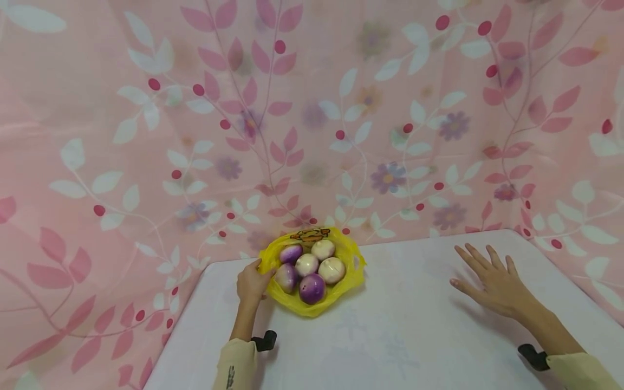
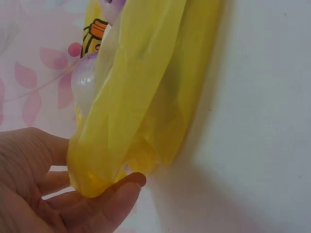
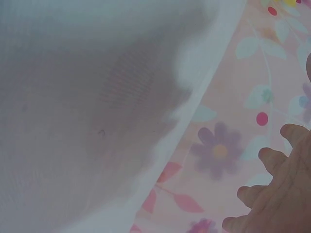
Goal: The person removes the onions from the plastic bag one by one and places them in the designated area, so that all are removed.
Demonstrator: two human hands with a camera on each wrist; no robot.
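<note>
A yellow plastic bag [image 1: 350, 279], its mouth spread wide, sits toward the back of the white table with several purple-and-white turnips [image 1: 312, 288] inside. At the bag's left edge, my left hand [image 1: 251, 281] holds the plastic between thumb and fingers. The left wrist view has the left hand [image 2: 39, 189] around a gathered corner of the bag [image 2: 131, 97], with a pale turnip [image 2: 85, 82] showing past the plastic. Far to the right, my right hand [image 1: 502, 290] is spread over the table, palm down and touching none of the turnips. Its spread fingers [image 3: 272, 162] show in the right wrist view.
The white-covered table [image 1: 390, 336] meets a pink cloth backdrop [image 1: 312, 135] printed with leaves and flowers. Each wrist carries a small black camera mount, one on the left [image 1: 265, 341] and one on the right [image 1: 533, 357].
</note>
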